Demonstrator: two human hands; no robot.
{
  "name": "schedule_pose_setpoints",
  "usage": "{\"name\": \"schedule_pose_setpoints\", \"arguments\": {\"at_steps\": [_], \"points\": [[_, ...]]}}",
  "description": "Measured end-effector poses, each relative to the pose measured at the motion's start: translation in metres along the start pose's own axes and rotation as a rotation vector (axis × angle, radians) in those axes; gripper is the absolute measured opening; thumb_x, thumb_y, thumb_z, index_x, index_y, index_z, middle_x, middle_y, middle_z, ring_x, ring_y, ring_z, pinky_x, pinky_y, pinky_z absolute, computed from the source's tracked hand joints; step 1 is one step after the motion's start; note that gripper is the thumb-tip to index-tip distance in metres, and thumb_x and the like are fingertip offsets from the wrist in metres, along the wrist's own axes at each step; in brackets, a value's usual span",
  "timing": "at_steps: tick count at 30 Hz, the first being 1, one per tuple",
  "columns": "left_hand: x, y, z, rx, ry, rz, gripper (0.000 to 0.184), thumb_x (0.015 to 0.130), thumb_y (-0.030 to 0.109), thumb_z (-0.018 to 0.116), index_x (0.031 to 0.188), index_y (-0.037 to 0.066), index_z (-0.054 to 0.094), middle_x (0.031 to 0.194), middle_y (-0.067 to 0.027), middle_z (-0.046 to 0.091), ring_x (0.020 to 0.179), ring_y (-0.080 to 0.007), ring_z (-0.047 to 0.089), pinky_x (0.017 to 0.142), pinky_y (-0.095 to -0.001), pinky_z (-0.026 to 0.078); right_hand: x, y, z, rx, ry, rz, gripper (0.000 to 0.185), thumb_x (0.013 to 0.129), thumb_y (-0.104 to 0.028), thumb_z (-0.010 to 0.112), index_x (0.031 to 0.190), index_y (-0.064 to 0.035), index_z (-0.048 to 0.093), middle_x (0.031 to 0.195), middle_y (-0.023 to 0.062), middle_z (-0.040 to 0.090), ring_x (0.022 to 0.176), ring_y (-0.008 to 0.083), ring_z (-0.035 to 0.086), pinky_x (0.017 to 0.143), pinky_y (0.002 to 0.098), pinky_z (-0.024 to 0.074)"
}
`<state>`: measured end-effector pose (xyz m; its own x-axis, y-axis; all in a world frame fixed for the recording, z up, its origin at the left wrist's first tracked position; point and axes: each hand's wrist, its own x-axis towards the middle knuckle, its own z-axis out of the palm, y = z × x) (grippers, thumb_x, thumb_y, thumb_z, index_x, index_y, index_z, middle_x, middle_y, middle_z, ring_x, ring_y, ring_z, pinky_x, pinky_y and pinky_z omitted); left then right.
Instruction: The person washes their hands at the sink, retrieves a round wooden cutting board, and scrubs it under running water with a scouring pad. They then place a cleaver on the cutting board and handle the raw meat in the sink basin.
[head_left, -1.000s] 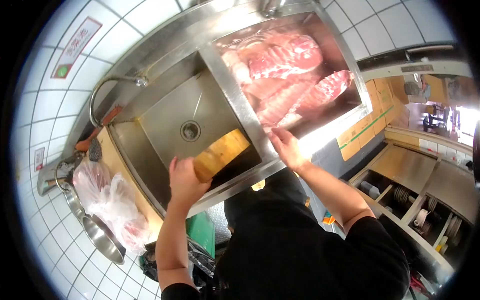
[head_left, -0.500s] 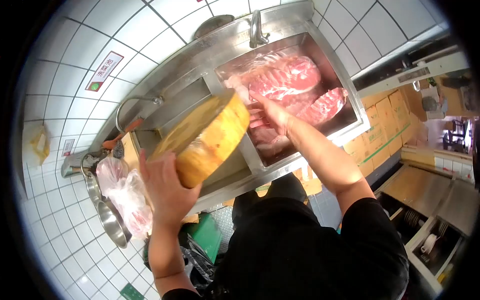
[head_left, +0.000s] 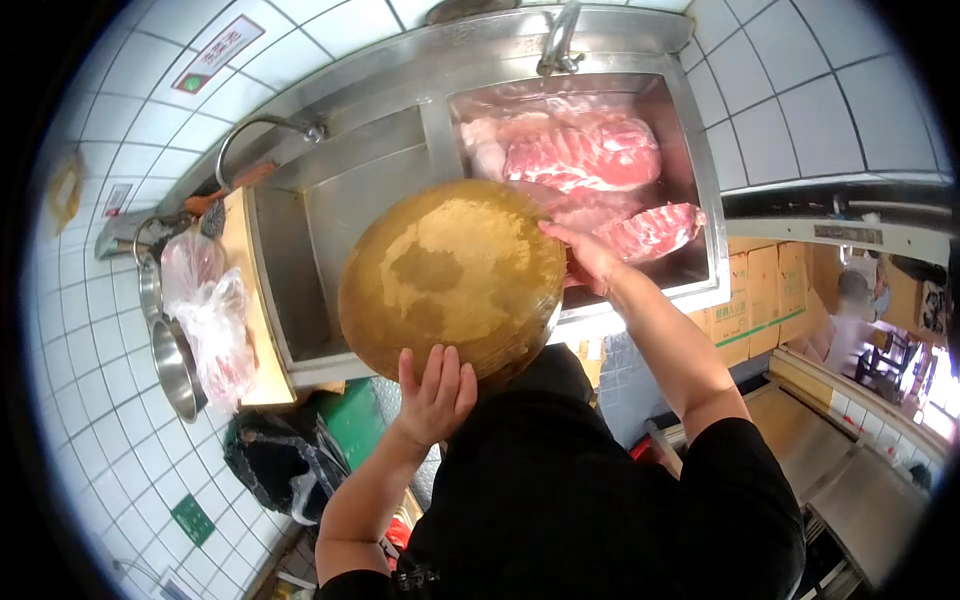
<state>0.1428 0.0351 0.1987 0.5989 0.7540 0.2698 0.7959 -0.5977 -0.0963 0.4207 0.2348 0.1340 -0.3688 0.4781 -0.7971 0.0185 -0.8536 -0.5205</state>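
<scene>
A thick, round wooden chopping block (head_left: 455, 275) with a wet, patchy face is held between my two hands, over the front edge of the double sink. My left hand (head_left: 438, 395) grips its near rim, fingers lying over the face. At the right rim my right hand (head_left: 590, 262) has its thumb on top; its other fingers are hidden beneath. Several large pieces of raw meat (head_left: 583, 158) lie in the right basin (head_left: 683, 130), just beyond my right hand. The block covers part of the left basin (head_left: 365, 165).
One faucet (head_left: 560, 45) stands behind the right basin, another curved faucet (head_left: 235, 145) at the left one. Plastic bags of meat (head_left: 215, 320) rest on a wooden board (head_left: 268, 375) at left, beside metal bowls (head_left: 173, 370). Cardboard boxes (head_left: 745, 290) stand at right.
The chopping block has turned from tilted on edge to nearly flat, coming right and nearer my body. My right hand has moved from above the meat onto its rim; my left hand has shifted right.
</scene>
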Motion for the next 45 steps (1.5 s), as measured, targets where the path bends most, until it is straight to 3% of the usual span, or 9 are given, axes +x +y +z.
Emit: {"name": "schedule_pose_setpoints", "arguments": {"at_steps": [4, 7, 9, 11, 16, 23, 37, 42, 45], "points": [[0.0, 0.009, -0.009, -0.258, -0.028, -0.016, 0.045, 0.093, 0.027, 0.065, 0.129, 0.004, 0.049, 0.134, -0.0252, 0.055, 0.131, -0.0384, 0.05, 0.111, -0.0739, 0.023, -0.003, -0.006, 0.001, -0.067, 0.03, -0.034, 0.064, 0.092, -0.054, 0.066, 0.135, -0.0074, 0.06, 0.123, 0.0093, 0.068, 0.105, 0.0242, 0.065, 0.09, 0.0409, 0.0524], [-0.02, -0.003, -0.02, -0.376, 0.041, -0.504, 0.065, 0.092, 0.037, 0.068, 0.141, 0.001, 0.044, 0.146, -0.0268, 0.046, 0.141, -0.0405, 0.04, 0.116, -0.069, 0.019, -0.014, -0.015, 0.006, -0.135, 0.063, -0.06, 0.065, 0.091, -0.049, 0.069, 0.138, -0.0053, 0.059, 0.127, 0.0108, 0.067, 0.11, 0.0257, 0.064, 0.092, 0.0412, 0.0522], [-0.039, -0.017, 0.004, -0.328, 0.133, -1.009, 0.08, 0.096, 0.043, 0.064, 0.154, -0.001, 0.031, 0.158, -0.0263, 0.034, 0.146, -0.0403, 0.033, 0.121, -0.0589, 0.017, -0.011, -0.013, 0.004, -0.247, 0.081, -0.138, 0.068, 0.09, -0.047, 0.07, 0.141, -0.0046, 0.056, 0.129, 0.0121, 0.066, 0.112, 0.026, 0.064, 0.091, 0.0401, 0.0524], [-0.068, -0.037, 0.041, -0.859, 0.183, -1.54, 0.086, 0.1, 0.05, 0.055, 0.158, -0.002, 0.021, 0.162, -0.0236, 0.027, 0.147, -0.0375, 0.032, 0.123, -0.0477, 0.017, 0.004, 0.003, -0.009, -0.432, 0.089, -0.275, 0.072, 0.09, -0.047, 0.07, 0.146, -0.005, 0.052, 0.132, 0.0137, 0.064, 0.113, 0.0253, 0.063, 0.087, 0.0377, 0.0533], [-0.079, -0.035, 0.095, -1.408, 0.118, -1.935, 0.082, 0.103, 0.058, 0.044, 0.153, -0.005, 0.033, 0.159, -0.0215, 0.036, 0.141, -0.0323, 0.04, 0.119, -0.0416, 0.026, 0.05, 0.01, -0.041, -0.321, 0.045, -0.255, 0.078, 0.088, -0.046, 0.072, 0.149, -0.0046, 0.047, 0.14, 0.0159, 0.059, 0.127, 0.0281, 0.056, 0.101, 0.0415, 0.0478], [-0.064, -0.037, 0.103, -1.454, 0.094, -1.732, 0.064, 0.105, 0.051, 0.043, 0.135, -0.004, 0.055, 0.131, -0.0154, 0.06, 0.114, -0.0239, 0.054, 0.105, -0.0385, 0.04, 0.073, 0.005, -0.065, -0.285, -0.064, -0.132, 0.086, 0.088, -0.046, 0.073, 0.153, -0.0023, 0.037, 0.148, 0.018, 0.05, 0.133, 0.0312, 0.051, 0.109, 0.0427, 0.0422], [-0.091, -0.059, 0.106, -1.482, -0.054, -1.565, 0.052, 0.106, 0.042, 0.046, 0.129, -0.003, 0.057, 0.128, -0.0133, 0.061, 0.111, -0.0226, 0.057, 0.098, -0.0364, 0.045, 0.048, 0.042, -0.049, -0.217, -0.046, -0.199, 0.074, 0.095, -0.042, 0.069, 0.152, -0.0029, 0.04, 0.149, 0.0128, 0.05, 0.136, 0.025, 0.048, 0.114, 0.0384, 0.0371], [-0.106, -0.078, 0.092, -1.395, 0.034, -1.457, 0.059, 0.106, 0.043, 0.045, 0.142, -0.004, 0.047, 0.143, -0.017, 0.051, 0.129, -0.0272, 0.049, 0.11, -0.0376, 0.037, 0.036, 0.082, -0.05, -0.339, 0.356, -0.607, 0.073, 0.097, -0.043, 0.068, 0.15, 0.0004, 0.042, 0.147, 0.0166, 0.051, 0.133, 0.0244, 0.051, 0.109, 0.0341, 0.0422], [-0.127, -0.094, 0.084, -1.281, 0.043, -1.46, 0.062, 0.106, 0.043, 0.044, 0.147, -0.004, 0.042, 0.15, -0.0185, 0.046, 0.138, -0.0295, 0.042, 0.117, -0.038, 0.03, 0.028, 0.117, -0.071, -0.242, 0.65, -0.555, 0.071, 0.094, -0.037, 0.072, 0.146, 0.0032, 0.047, 0.142, 0.0182, 0.056, 0.13, 0.0233, 0.054, 0.105, 0.0318, 0.0448]]}}
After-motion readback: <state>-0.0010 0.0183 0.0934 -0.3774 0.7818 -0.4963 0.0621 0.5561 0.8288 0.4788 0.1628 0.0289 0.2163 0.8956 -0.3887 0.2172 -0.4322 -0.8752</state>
